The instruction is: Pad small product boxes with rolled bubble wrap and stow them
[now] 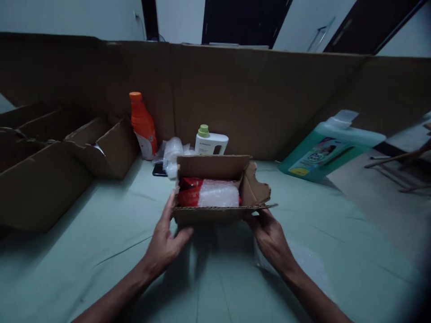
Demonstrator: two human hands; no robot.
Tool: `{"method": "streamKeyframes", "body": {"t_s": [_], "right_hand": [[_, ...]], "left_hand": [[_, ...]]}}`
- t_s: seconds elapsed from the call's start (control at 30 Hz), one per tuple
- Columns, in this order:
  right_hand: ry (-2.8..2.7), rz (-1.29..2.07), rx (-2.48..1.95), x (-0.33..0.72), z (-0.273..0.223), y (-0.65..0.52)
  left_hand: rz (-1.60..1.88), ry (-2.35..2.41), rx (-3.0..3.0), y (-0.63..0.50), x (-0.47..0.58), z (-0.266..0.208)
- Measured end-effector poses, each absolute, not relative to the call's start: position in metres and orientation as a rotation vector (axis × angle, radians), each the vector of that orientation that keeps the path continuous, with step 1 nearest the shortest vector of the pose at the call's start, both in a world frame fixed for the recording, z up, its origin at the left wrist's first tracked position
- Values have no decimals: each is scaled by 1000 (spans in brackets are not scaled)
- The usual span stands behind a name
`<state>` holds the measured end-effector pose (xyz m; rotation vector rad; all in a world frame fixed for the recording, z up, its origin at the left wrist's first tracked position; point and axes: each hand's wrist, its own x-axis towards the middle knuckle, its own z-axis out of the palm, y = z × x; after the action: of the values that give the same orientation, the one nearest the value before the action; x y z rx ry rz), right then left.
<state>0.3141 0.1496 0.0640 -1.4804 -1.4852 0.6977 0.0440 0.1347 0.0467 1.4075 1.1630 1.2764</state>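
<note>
Head view: from where I'm standing, 2 bare hands are flanking an open, brown corrugated-cardboard box [212,217], mouth up, above a pale green table covering [222,278]; whether its base is touching down, I can't tell. Inside, a glossy red packet [189,197] is lying partly under clear bubble wrap [218,194]. Steadying this box well is, I'd judge, a matter of supporting its firm walls low and evenly, keeping it level and sparing the ragged right flap [255,186] any load. The left hand [164,246] is holding its thumb spread well apart from its fingers, which are touching the left wall; the thumb is pointing across the front. The right hand [273,240] is reaching under the front right corner, its fingertips hiding, so I can't tell whether they're pinching cardboard.
</note>
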Motion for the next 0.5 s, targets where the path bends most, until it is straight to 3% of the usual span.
{"method": "streamKeyframes", "body": {"t_s": [0.27, 0.5], "right_hand": [[-1688, 812, -1124, 235, 71, 164], [-1516, 702, -1276, 327, 73, 190]], "left_hand": [[1420, 1468, 1191, 90, -18, 51], [1332, 1150, 1334, 122, 72, 49]]}}
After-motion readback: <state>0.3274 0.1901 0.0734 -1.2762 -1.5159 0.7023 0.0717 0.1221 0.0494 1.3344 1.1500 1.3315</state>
